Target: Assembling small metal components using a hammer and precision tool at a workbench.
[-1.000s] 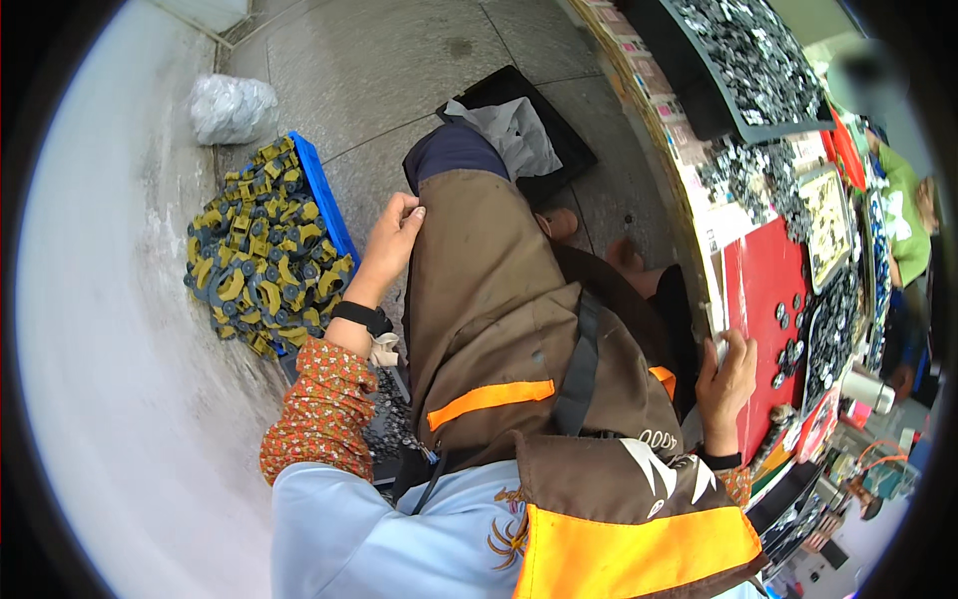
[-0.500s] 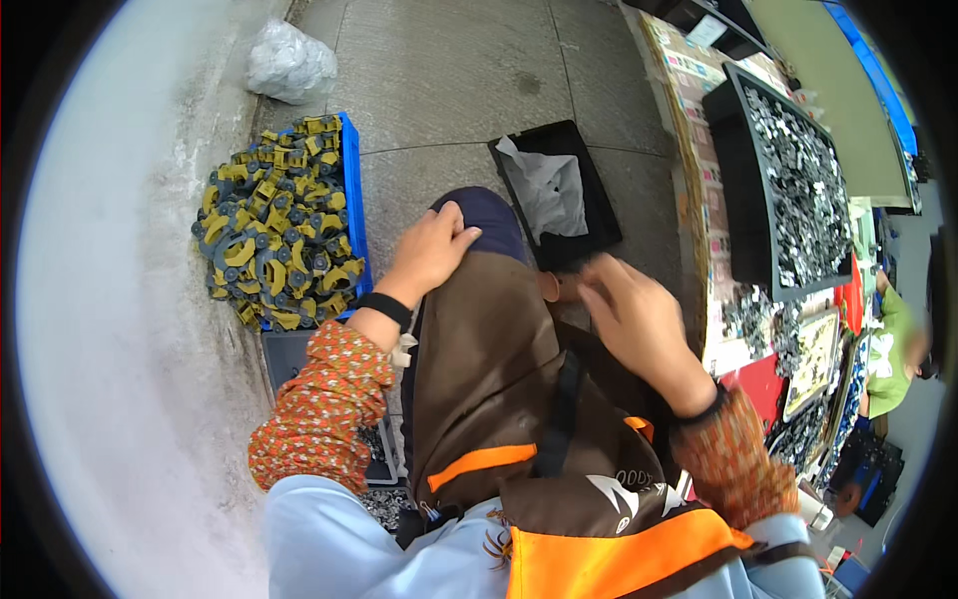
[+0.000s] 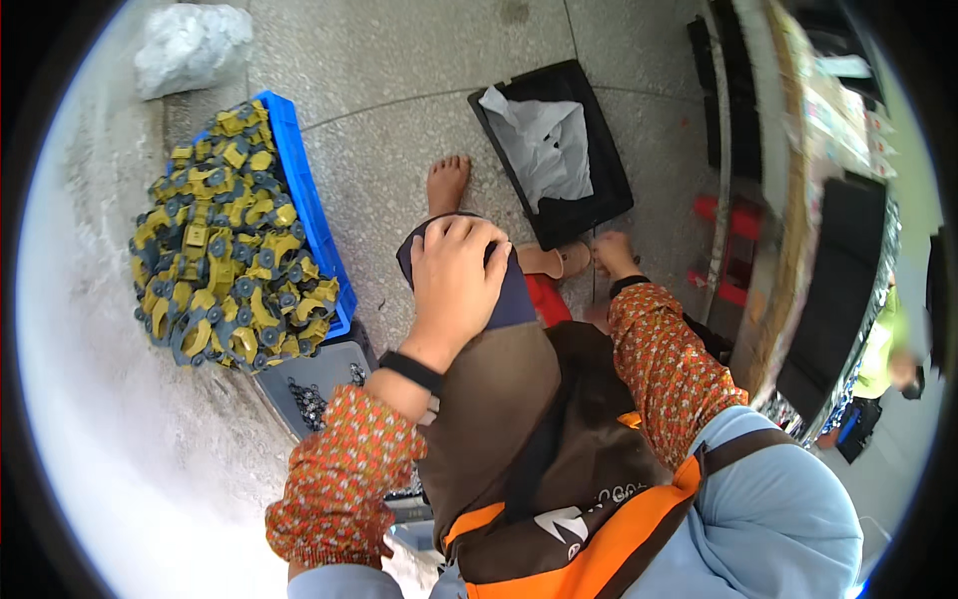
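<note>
My left hand (image 3: 461, 270) lies over the dark blue cloth at my knee (image 3: 499, 304), its fingers spread and holding nothing. Down by the floor, my right hand (image 3: 615, 256) is closed beside a tan sandal (image 3: 571, 260); whatever its fingers hold, if anything, is hidden. Just beyond that hand sits a black tray (image 3: 611, 165) with a crumpled whitish sheet (image 3: 549, 150) and a few tiny dark bits on it. A bare foot (image 3: 448, 185) shows past my knee.
At left, a blue crate (image 3: 299, 190) is heaped with yellow-and-grey plastic parts (image 3: 235, 240). A grey bin (image 3: 344, 357) holds small dark pieces. A stuffed plastic bag (image 3: 195, 48) stands by the wall. On the right are a workbench edge (image 3: 788, 200), a black bin (image 3: 833, 290) and another person (image 3: 878, 349).
My right hand has gone down from beside my lap to near the floor and closed. The left hand stays on my knee, fingers spread wider. My view has tipped and shifted.
</note>
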A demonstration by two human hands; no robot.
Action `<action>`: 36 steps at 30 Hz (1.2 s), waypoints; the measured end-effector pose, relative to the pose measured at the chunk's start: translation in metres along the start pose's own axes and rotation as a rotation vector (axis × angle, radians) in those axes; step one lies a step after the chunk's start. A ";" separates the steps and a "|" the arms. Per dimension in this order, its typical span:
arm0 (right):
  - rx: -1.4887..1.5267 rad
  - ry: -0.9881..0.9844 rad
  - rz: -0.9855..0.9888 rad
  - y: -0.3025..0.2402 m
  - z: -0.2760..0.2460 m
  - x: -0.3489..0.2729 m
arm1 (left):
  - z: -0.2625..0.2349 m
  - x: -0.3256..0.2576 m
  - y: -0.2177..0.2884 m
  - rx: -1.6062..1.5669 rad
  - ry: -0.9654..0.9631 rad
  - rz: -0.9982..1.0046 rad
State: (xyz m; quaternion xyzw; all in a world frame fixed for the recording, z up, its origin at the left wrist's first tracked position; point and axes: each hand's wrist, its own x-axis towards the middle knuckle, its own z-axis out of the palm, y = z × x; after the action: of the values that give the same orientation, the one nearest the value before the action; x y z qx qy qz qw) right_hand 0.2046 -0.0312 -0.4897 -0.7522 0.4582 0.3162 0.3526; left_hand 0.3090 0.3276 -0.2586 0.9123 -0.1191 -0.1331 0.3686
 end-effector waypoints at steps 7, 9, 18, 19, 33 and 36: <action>0.096 0.191 0.690 0.127 -0.041 0.047 | -0.002 0.034 -0.015 -0.191 -0.158 -0.057; 0.222 0.269 0.756 0.164 -0.044 0.076 | -0.018 0.040 -0.016 -0.204 -0.237 -0.124; 0.246 0.442 0.772 0.211 -0.057 0.133 | 0.002 0.026 -0.059 -0.200 -0.178 -0.105; 0.237 0.394 0.784 0.201 -0.034 0.141 | 0.091 0.105 -0.117 -0.156 -0.201 -0.143; 0.110 0.176 0.626 0.423 -0.062 0.277 | 0.355 0.155 -0.290 0.412 -0.079 -0.234; -0.070 0.239 0.645 0.422 -0.061 0.295 | 0.362 0.159 -0.280 0.312 -0.083 -0.347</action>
State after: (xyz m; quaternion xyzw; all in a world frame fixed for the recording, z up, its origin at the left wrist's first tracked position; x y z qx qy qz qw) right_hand -0.0593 -0.3589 -0.7931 -0.6121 0.6993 0.3363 0.1525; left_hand 0.3718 0.2414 -0.7315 0.9588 0.0052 -0.2117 0.1894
